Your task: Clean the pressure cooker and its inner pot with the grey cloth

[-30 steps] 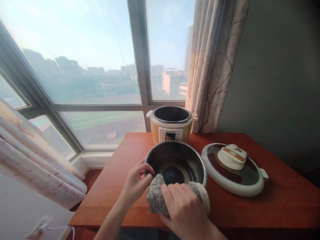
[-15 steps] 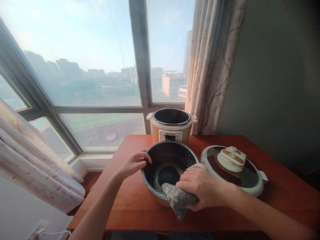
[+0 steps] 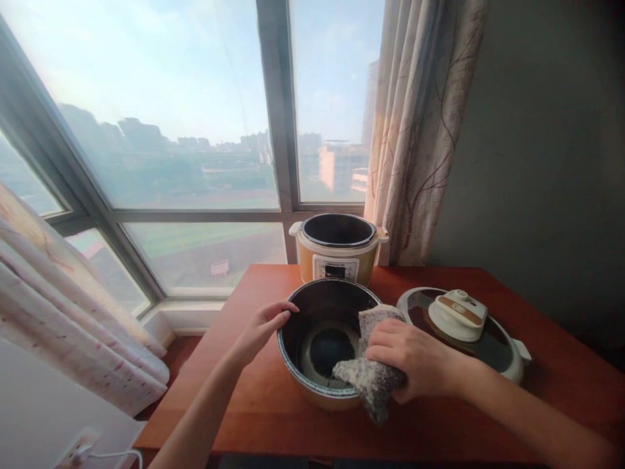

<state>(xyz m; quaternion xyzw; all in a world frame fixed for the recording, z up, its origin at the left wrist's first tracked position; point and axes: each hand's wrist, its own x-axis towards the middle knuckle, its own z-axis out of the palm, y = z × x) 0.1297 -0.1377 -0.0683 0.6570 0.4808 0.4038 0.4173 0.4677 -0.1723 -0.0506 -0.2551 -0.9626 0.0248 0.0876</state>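
Note:
A dark-lined inner pot (image 3: 312,319) with an orange-brown outside sits on the table near me. My left hand (image 3: 258,331) pinches its left rim, fingertips reaching just inside the edge. In my right hand (image 3: 415,361) is a bunched grey speckled cloth (image 3: 375,384), draped across the pot's right rim. One corner of the cloth lies over the inside of the pot, and another hangs down outside. The fingers of my right hand wrap round the cloth, so its middle is partly hidden.
Behind the pot stands the electric cooker body (image 3: 336,260), uncovered, with a front control panel. To the right, a lid (image 3: 512,365) with a cream and brown handle lies on the red-brown table (image 3: 244,404). A window and curtains border the table; a plugged-in cord (image 3: 117,454) shows lower left.
My right hand has moved a little right with the cloth, and more of the cloth now shows above my fingers. My left hand stays at the rim. The view has shifted slightly.

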